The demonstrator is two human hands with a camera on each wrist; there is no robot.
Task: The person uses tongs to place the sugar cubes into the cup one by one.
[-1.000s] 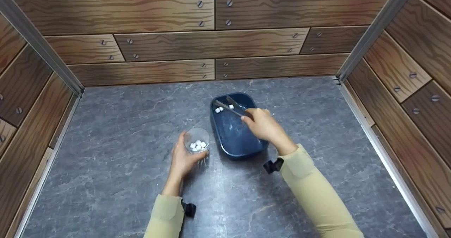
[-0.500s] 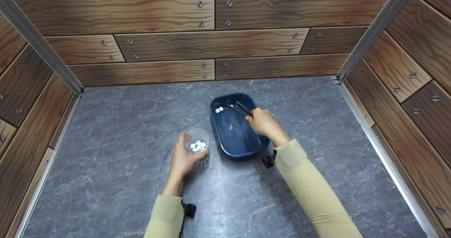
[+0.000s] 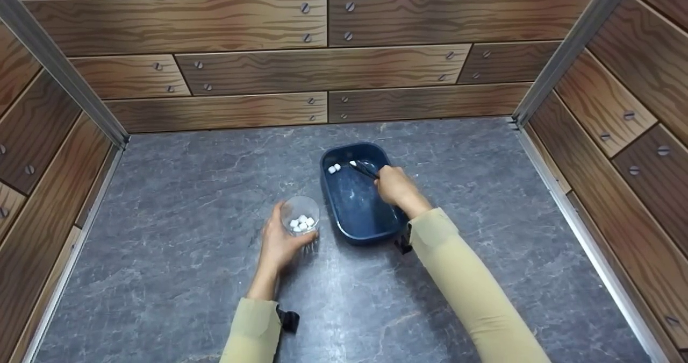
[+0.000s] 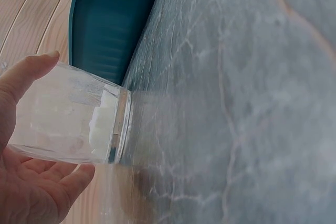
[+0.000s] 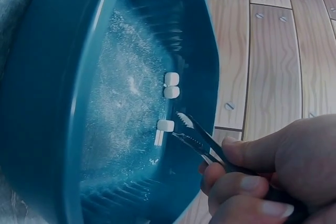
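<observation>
My left hand holds a clear glass that stands on the surface, thumb and fingers on either side of it. Several small white cubes lie at its bottom. To the right is a deep blue rectangular tub. Over its far part my right hand grips dark tongs with serrated tips. In the right wrist view the tips are slightly apart, close beside a lone white cube; whether they touch it I cannot tell. Two more white cubes sit together near the tub's end wall.
A grey marbled surface lies under everything. Wood-patterned panels wall it at the back and both sides, with metal strips along the edges. The glass stands a short gap left of the tub.
The tongs have drawn back a little to the right and their tips have come closer together, by the lone cube. My right forearm has swung left. The left hand and glass stay put.
</observation>
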